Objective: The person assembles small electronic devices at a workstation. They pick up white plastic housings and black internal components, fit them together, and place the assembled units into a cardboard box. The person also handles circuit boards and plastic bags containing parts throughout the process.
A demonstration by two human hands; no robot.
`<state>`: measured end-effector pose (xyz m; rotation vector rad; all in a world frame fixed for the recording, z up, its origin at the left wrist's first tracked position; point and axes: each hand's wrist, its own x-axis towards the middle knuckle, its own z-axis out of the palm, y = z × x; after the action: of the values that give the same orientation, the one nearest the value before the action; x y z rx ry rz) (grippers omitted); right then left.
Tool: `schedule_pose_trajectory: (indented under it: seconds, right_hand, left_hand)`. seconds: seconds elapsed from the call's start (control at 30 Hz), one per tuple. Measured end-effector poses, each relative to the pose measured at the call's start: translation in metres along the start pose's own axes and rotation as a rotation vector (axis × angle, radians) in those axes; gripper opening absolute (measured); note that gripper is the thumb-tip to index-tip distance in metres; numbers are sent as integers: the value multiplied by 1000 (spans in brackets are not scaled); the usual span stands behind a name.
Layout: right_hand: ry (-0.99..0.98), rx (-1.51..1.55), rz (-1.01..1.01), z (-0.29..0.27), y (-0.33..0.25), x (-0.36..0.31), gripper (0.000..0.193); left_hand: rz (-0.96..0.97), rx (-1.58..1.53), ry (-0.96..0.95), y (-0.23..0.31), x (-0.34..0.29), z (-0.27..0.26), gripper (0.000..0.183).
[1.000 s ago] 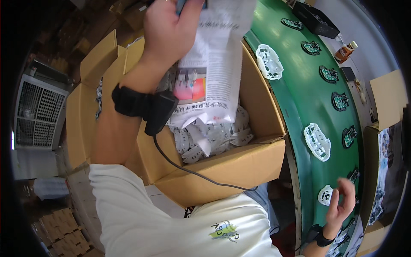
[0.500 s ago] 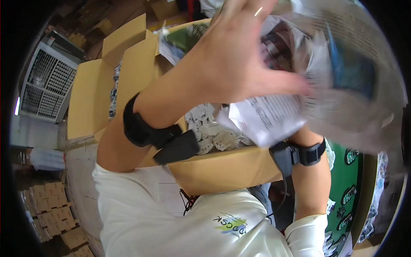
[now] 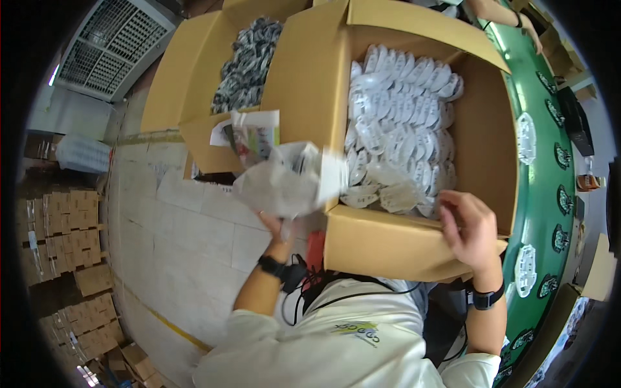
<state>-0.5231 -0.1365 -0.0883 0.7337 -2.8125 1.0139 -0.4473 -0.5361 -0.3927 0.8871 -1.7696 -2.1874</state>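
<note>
My left hand [image 3: 277,227] is mostly hidden beneath a bunched clear plastic bag [image 3: 278,187], which it grips to the left of an open cardboard box [image 3: 381,242]. Printed, coloured packaging [image 3: 255,137] sticks out from the bag's far side; motion blurs part of the bundle. My right hand [image 3: 472,226] hangs over the box's near right edge, with its fingers loosely bent, the thumb apart, and no object visible in it. Inside the box, white clear-wrapped pieces [image 3: 404,103] lie in close rows. Some crumpled clear wrapping [image 3: 398,197] lies at the near end.
Another open carton on the left holds dark wrapped pieces [image 3: 249,64]. To the right runs a green work surface [image 3: 533,194] with dark sole-shaped pieces and clear moulded ones. A co-worker's hand [image 3: 530,32] reaches in at the far right. Stacked cartons [image 3: 68,223] stand at the left.
The plastic bag and packaging have moved from above the box's right side to its left with my left hand. My right hand has come down to the near edge. The box's rows are now uncovered.
</note>
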Motion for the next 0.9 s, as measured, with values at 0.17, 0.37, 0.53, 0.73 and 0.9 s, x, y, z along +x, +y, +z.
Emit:
schedule_pose_trajectory:
  seconds: [0.17,0.37,0.53,0.73,0.9]
  right_hand:
    - [-17,23,145,3,-2,5,17]
    - [52,-19,153,13,-1,6,16]
    - [48,-112,143,7,-5,6,14]
    - [92,-172,117,9,2,-11,14]
    - [449,-158,-30,13,1,-33,13]
  left_hand:
    - [-295,-482,-96,-165,39,16,29]
    - [-389,-497,-75,-202,65,55,28]
    - [-438,-305,-191,-200,81,87,26]
    - [-347,78,-461,-156,103,100,26]
    - [-258,455,-762,-83,75,135,26]
